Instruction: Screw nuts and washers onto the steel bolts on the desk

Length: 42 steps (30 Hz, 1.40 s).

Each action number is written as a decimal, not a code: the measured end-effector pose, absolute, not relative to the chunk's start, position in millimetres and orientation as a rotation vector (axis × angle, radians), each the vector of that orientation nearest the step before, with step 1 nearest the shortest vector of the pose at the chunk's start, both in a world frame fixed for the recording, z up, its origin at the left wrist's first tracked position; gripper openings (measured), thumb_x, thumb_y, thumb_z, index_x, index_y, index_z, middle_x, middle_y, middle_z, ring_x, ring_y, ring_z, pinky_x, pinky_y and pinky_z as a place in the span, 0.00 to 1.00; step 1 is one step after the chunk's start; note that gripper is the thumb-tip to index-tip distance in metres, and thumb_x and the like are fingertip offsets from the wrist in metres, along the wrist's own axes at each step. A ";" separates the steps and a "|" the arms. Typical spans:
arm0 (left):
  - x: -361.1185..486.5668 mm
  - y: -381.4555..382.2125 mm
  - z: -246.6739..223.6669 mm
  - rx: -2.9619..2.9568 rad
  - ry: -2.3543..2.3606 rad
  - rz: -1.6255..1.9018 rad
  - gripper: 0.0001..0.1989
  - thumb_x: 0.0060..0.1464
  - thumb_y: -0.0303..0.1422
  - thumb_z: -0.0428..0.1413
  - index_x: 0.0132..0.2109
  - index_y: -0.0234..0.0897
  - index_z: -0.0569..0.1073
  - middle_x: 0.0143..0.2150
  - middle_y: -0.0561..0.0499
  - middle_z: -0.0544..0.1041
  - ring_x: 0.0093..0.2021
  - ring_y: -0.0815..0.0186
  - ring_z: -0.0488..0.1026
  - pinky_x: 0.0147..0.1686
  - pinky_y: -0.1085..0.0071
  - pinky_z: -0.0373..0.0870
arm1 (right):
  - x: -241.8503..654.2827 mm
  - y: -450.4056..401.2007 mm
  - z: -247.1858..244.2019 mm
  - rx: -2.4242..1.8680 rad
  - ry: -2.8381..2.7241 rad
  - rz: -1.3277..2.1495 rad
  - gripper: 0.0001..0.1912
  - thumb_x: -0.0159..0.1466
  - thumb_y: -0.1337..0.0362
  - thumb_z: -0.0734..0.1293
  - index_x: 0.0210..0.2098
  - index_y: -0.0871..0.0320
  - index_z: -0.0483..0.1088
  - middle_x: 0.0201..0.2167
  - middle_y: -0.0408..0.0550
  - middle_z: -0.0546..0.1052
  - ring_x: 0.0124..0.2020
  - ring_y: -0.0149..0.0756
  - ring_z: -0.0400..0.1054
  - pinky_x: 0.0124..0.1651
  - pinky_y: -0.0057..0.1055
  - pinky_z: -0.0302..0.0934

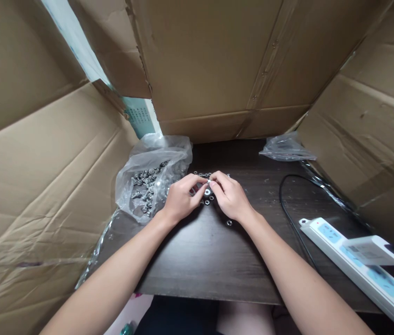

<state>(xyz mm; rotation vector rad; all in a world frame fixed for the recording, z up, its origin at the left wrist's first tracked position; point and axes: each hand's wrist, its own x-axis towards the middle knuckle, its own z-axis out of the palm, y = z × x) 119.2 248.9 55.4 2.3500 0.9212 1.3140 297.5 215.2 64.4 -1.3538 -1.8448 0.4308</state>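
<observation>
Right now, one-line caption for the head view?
Both hands, left hand and right hand, pinch small metal hardware beside a bag of fasteners.

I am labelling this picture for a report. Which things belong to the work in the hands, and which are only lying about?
In use:
left hand and right hand, pinching a small metal part
loose nuts on the table
bag of bolts

Lying about:
power strip
black cable
second plastic bag
cardboard walls
</observation>
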 end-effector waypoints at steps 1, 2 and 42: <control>118.9 249.1 55.5 2.349 0.924 1.310 0.02 0.63 0.29 0.59 0.43 0.37 0.78 0.36 0.52 0.79 0.31 0.70 0.74 0.33 0.74 0.71 | 297.3 215.1 64.7 -1.350 -1.842 0.441 0.08 0.72 0.61 0.58 0.38 0.53 0.65 0.38 0.45 0.75 0.37 0.39 0.67 0.41 0.34 0.56; 118.6 249.3 55.6 2.349 0.926 1.306 0.02 0.63 0.29 0.59 0.43 0.37 0.78 0.36 0.52 0.80 0.31 0.70 0.74 0.33 0.74 0.71 | 297.1 215.0 64.8 -1.348 -1.842 0.451 0.07 0.72 0.61 0.58 0.39 0.53 0.65 0.38 0.45 0.75 0.37 0.39 0.67 0.41 0.34 0.56; 117.5 251.3 48.8 2.327 0.961 1.220 0.03 0.63 0.29 0.60 0.42 0.38 0.79 0.38 0.52 0.82 0.32 0.69 0.76 0.34 0.73 0.71 | 297.9 216.6 62.2 -1.430 -1.908 0.477 0.09 0.72 0.60 0.54 0.39 0.53 0.63 0.40 0.47 0.75 0.38 0.41 0.68 0.40 0.35 0.56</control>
